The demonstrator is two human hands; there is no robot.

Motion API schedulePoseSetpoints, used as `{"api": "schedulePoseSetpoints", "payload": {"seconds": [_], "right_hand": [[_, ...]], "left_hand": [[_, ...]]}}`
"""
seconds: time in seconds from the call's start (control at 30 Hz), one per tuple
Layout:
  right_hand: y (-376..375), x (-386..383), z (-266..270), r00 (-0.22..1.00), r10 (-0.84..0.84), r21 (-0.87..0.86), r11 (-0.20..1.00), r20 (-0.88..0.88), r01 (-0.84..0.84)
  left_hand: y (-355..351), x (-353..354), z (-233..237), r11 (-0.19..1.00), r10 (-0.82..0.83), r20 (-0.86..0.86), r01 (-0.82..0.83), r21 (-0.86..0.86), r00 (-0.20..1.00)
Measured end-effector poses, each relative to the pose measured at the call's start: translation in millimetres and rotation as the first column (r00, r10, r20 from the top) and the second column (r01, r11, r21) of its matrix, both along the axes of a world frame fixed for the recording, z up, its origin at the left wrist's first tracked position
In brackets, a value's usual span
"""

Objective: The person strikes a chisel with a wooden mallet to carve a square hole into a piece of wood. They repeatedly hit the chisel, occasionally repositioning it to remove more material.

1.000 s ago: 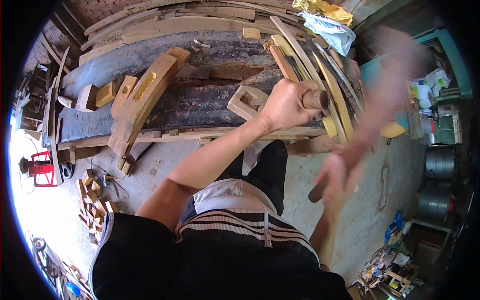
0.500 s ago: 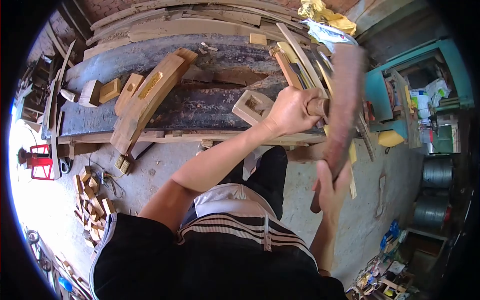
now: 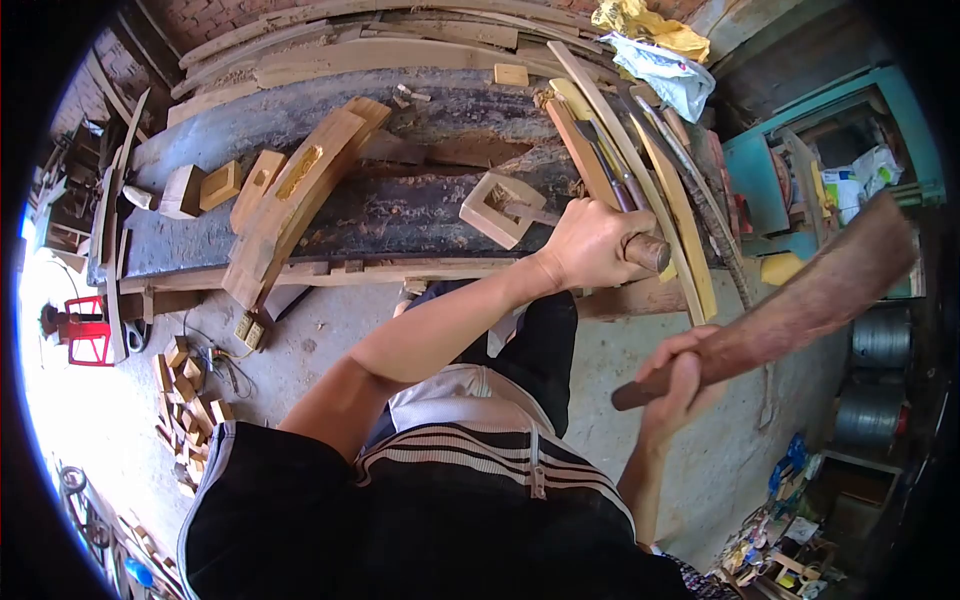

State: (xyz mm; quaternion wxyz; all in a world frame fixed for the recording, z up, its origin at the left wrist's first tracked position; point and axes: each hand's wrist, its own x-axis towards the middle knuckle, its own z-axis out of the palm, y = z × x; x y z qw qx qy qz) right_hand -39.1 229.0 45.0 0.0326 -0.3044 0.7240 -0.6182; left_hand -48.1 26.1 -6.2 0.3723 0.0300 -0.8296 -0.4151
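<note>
Brick wall point(image 3: 175, 18) along the top edge. Dusty concrete floor point(image 3: 330, 330) below, scattered with wood offcuts point(image 3: 180, 390) at lower left. Teal cabinet point(image 3: 755, 175) at right, metal drums point(image 3: 880, 340) beneath. Glaring daylight at far left, beside a red stand point(image 3: 85, 335).

Most of the chisel handle point(image 3: 648, 252) inside the left hand point(image 3: 590, 245); mallet point(image 3: 820, 290) end softly blurred.

Mallet point(image 3: 800, 300): brown wood, rough, worn, matt.
Handle point(image 3: 648, 252): turned wood, smooth, end dulled.
Frame point(image 3: 497, 208): pale sawn wood, matt.
Beam point(image 3: 290, 195): pale planed wood, mortise raw.
Bench point(image 3: 400, 215): dark weathered slab, rough, cracked.
Slats point(image 3: 688, 230): yellowish smooth wood.
Bag point(image 3: 665, 70): white plastic, crinkled.
Floor point(image 3: 320, 330): grey concrete, dusty.
Shorts point(image 3: 450, 520): black cloth, white stripes.
Drums point(image 3: 880, 330): dull ribbed metal.
</note>
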Motion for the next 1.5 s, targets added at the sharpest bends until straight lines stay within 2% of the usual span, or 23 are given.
{"api": "schedulePoseSetpoints", "payload": {"seconds": [0.03,0.07,0.1,0.17,0.2,0.23,0.3,0.37,0.4,0.43,0.5,0.57,0.6,0.67,0.7,0.8,0.9,0.97,1.1,1.2,1.3,1.47,1.5], "right_hand": [[-2,0,-7,1.000,0.022,-0.030,0.999,-0.016,-0.022],[-7,1,-14,1.000,0.011,0.129,0.992,0.020,-0.013],[-5,2,-11,1.000,0.011,0.126,0.992,0.019,-0.014],[-1,3,-3,0.982,-0.033,0.223,0.975,0.186,-0.009],[10,-4,-12,0.986,0.040,0.115,0.992,0.160,-0.059],[7,-2,-11,0.984,0.038,0.123,0.991,0.172,-0.059],[-5,1,-5,0.999,-0.013,-0.248,0.969,0.042,0.023],[-4,-7,-12,0.999,0.046,-0.212,0.976,-0.027,-0.051],[-2,-5,-13,0.997,0.049,0.030,0.998,0.062,-0.051],[-4,-4,-12,0.988,0.036,0.266,0.961,0.147,-0.075],[-2,-5,-15,0.988,0.047,0.225,0.971,0.146,-0.079],[3,-11,-22,0.981,0.023,0.129,0.991,0.192,-0.048],[4,-11,-22,0.981,0.016,0.126,0.991,0.194,-0.041],[6,-11,-20,0.983,-0.008,0.086,0.996,0.186,-0.009],[7,-11,-20,0.982,-0.009,0.085,0.996,0.187,-0.007],[9,-7,-21,0.982,-0.035,0.081,0.996,0.184,0.021],[4,-3,-21,0.981,-0.052,0.104,0.994,0.188,0.033],[4,-1,-26,0.968,-0.070,0.113,0.993,0.241,0.044],[3,1,-29,0.966,-0.080,0.101,0.993,0.245,0.056],[4,1,-28,0.968,-0.092,0.099,0.993,0.234,0.070],[4,-1,-29,0.965,-0.101,0.106,0.991,0.242,0.077],[1,-3,-22,0.966,-0.075,0.110,0.993,0.248,0.049],[0,-4,-18,0.965,-0.074,0.111,0.993,0.252,0.047]], "left_hand": [[2,0,0,1.000,-0.003,-0.013,0.003,0.003,1.000],[2,0,0,1.000,0.000,-0.027,0.000,0.008,1.000],[3,0,-4,1.000,0.000,-0.028,0.000,0.005,1.000],[-2,-1,-9,0.994,0.011,0.042,-0.006,-0.106,0.999],[-6,-1,-15,0.982,0.002,0.137,0.024,-0.188,0.991],[-4,2,-11,0.983,0.000,0.149,0.027,-0.179,0.989],[-1,5,1,0.998,-0.058,-0.004,0.058,0.013,0.998],[-2,-2,-2,0.999,-0.033,-0.011,0.033,-0.012,0.999],[-4,-2,-10,0.998,-0.030,0.039,0.033,-0.056,0.999],[-7,1,-10,0.994,-0.019,0.086,0.028,-0.102,0.996],[-11,4,-9,0.995,-0.035,0.086,0.044,-0.094,0.996],[-25,0,2,0.991,-0.055,-0.114,0.069,0.115,0.992],[-38,3,11,0.984,-0.051,-0.008,0.052,0.172,0.999],[-56,0,31,0.890,0.057,-0.162,0.023,0.455,0.985],[-67,7,42,0.856,0.090,-0.041,-0.056,0.514,0.995],[-89,10,44,0.845,0.134,0.025,-0.127,0.520,0.991],[-83,14,46,0.865,0.118,0.039,-0.122,0.486,0.992],[-64,10,41,0.902,0.092,-0.100,-0.040,0.430,0.991],[-36,4,20,0.978,-0.033,-0.121,0.056,0.199,0.992],[-21,5,15,0.988,-0.092,-0.058,0.098,0.121,0.994],[-14,2,10,0.997,-0.066,-0.009,0.066,0.027,0.998],[-9,2,9,0.997,-0.075,0.043,0.075,0.012,0.996],[-8,2,9,0.998,-0.068,-0.001,0.068,0.013,0.998]]}}
